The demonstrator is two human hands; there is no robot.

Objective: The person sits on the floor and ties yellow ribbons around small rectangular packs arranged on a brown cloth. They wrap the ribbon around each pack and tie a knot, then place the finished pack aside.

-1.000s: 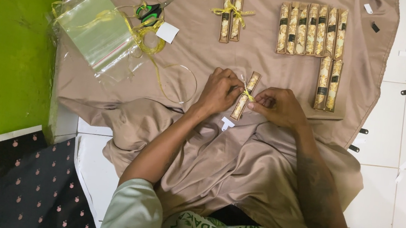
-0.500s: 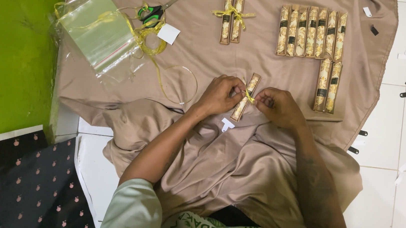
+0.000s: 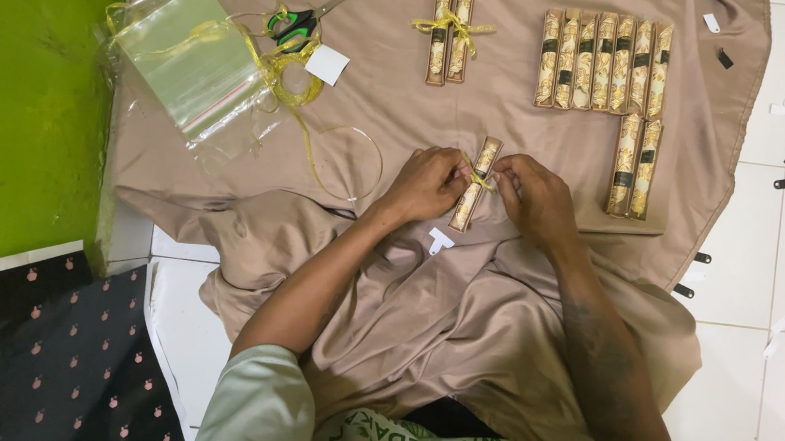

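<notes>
A pair of long gold-wrapped sticks point(image 3: 474, 185) lies on the beige cloth point(image 3: 375, 112) between my hands. My left hand point(image 3: 427, 183) pinches one end of a thin yellow ribbon point(image 3: 480, 175) around the sticks. My right hand point(image 3: 533, 196) pinches the other end. Both hands press close to the sticks at their middle. A small white tag point(image 3: 440, 242) lies just below them.
A tied pair of gold sticks point(image 3: 451, 32) lies further up. Several loose gold sticks point(image 3: 603, 63) lie in a row at upper right, two more point(image 3: 635, 166) below them. Scissors point(image 3: 298, 24), curled yellow ribbon point(image 3: 311, 120) and clear plastic bags point(image 3: 190, 68) lie at left. Green mat point(image 3: 18, 84) borders the cloth.
My hands have stayed on the ribbon around the sticks, with only small finger movement. Nothing else has moved.
</notes>
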